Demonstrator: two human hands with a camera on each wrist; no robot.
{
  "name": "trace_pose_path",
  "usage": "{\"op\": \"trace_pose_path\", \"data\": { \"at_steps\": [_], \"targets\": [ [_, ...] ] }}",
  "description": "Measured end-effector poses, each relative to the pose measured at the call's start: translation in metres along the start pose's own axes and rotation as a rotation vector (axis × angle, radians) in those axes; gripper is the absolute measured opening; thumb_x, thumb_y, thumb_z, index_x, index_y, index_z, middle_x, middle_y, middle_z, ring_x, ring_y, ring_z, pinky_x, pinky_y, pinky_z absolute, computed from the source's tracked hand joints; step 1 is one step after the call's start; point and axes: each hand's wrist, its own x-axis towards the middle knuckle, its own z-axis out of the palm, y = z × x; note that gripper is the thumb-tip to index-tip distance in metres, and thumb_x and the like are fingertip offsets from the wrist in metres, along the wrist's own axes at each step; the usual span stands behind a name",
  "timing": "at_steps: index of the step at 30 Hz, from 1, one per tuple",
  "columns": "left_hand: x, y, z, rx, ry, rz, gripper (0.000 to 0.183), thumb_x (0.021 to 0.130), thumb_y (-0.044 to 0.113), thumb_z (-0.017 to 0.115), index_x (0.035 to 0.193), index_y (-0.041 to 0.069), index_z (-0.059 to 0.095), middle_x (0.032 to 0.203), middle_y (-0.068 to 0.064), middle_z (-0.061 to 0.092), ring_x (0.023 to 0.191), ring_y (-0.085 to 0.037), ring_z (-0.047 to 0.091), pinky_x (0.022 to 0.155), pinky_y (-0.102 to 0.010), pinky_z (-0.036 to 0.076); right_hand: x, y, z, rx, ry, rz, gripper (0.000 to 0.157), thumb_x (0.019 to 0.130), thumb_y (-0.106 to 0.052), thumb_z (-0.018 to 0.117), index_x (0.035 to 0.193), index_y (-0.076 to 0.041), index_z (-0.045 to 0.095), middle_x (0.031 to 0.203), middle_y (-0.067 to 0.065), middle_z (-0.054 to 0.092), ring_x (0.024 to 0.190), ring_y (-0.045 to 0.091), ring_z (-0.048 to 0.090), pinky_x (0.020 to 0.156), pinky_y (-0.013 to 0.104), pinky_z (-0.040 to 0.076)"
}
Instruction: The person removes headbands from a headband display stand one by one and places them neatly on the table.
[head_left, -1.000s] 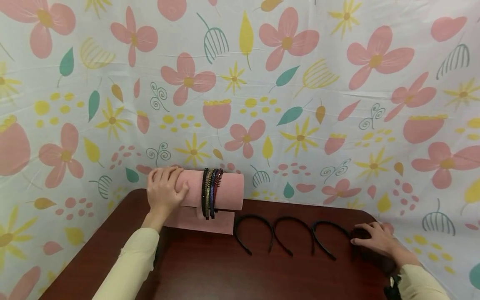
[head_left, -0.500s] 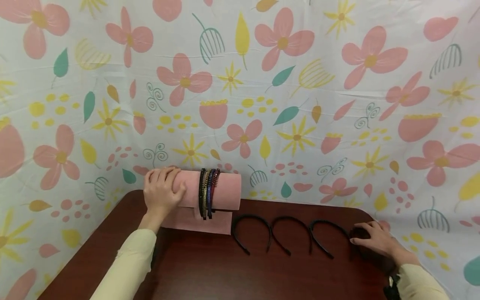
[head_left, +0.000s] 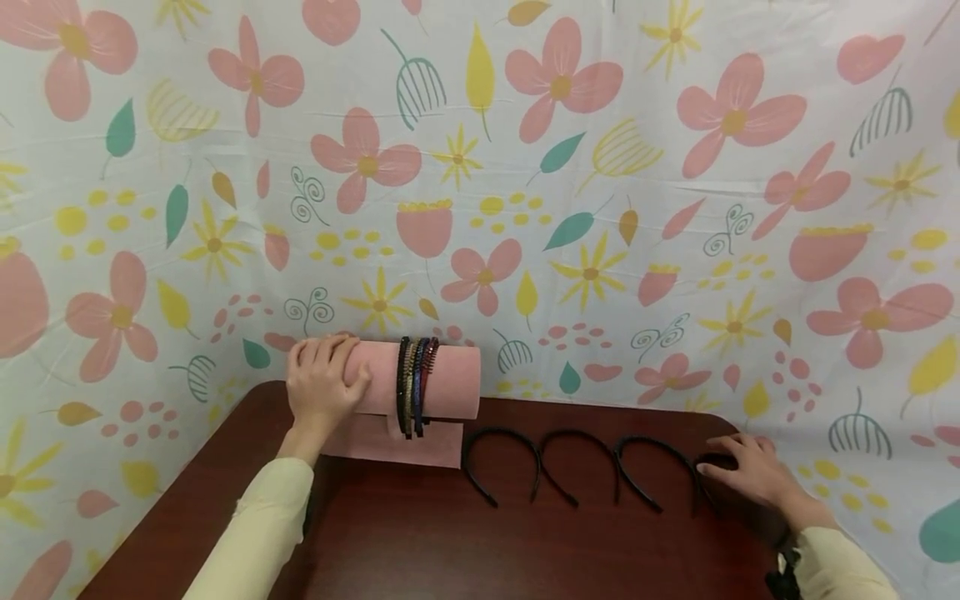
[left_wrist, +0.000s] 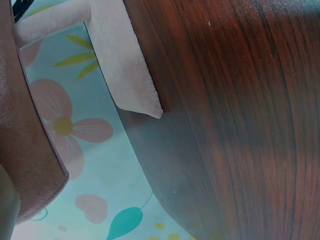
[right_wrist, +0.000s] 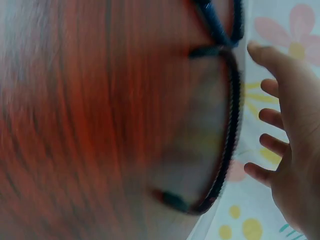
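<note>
A pink plush headband stand lies along the back left of the table, a horizontal roll above a flat base. Around its middle sit several glittery headbands in black, gold, blue and red. My left hand grips the roll's left end, fingers over the top and thumb in front. On the right, my right hand hovers by the rightmost dark headband. Its fingers are spread and loosely bent, apart from the band in the right wrist view.
More dark headbands lie in a row between the stand and my right hand: one by the base, one in the middle, one farther right. A floral cloth hangs behind the dark wooden table.
My right hand has lifted slightly and its fingers have loosened by the rightmost headband. My left hand keeps its grip on the stand. The head view has shifted a little.
</note>
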Motion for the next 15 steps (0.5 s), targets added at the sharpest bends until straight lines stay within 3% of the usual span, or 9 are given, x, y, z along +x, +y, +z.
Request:
{"op": "trace_pose_path", "data": {
  "at_steps": [5, 8, 15],
  "targets": [
    [0.001, 0.002, 0.001, -0.005, -0.009, 0.010, 0.048, 0.086, 0.048, 0.049, 0.106, 0.012, 0.075, 0.107, -0.010, 0.072, 0.102, -0.035, 0.063, 0.099, -0.057, 0.043, 0.004, -0.015, -0.005, -0.002, 0.095, -0.061, 0.061, 0.093, -0.050, 0.061, 0.129, -0.001, 0.060, 0.128, 0.033, 0.054, 0.112, 0.057, 0.049, 0.086, 0.069, 0.039],
    [0.000, 0.002, -0.002, -0.010, -0.018, -0.003, 0.050, 0.086, 0.048, 0.048, 0.107, 0.012, 0.075, 0.108, -0.009, 0.072, 0.104, -0.035, 0.063, 0.100, -0.057, 0.042, 0.008, -0.030, -0.012, -0.004, 0.142, -0.112, 0.056, 0.095, -0.046, 0.060, 0.128, -0.001, 0.060, 0.125, 0.030, 0.057, 0.108, 0.052, 0.057, 0.083, 0.065, 0.045],
    [0.000, 0.003, -0.004, -0.010, -0.005, -0.005, 0.048, 0.086, 0.046, 0.049, 0.106, 0.011, 0.075, 0.108, -0.010, 0.072, 0.103, -0.035, 0.064, 0.100, -0.057, 0.042, 0.016, -0.061, -0.033, 0.015, 0.177, -0.204, 0.048, 0.095, -0.039, 0.063, 0.127, -0.002, 0.061, 0.122, 0.024, 0.061, 0.106, 0.044, 0.060, 0.082, 0.059, 0.050]
  ]
}}
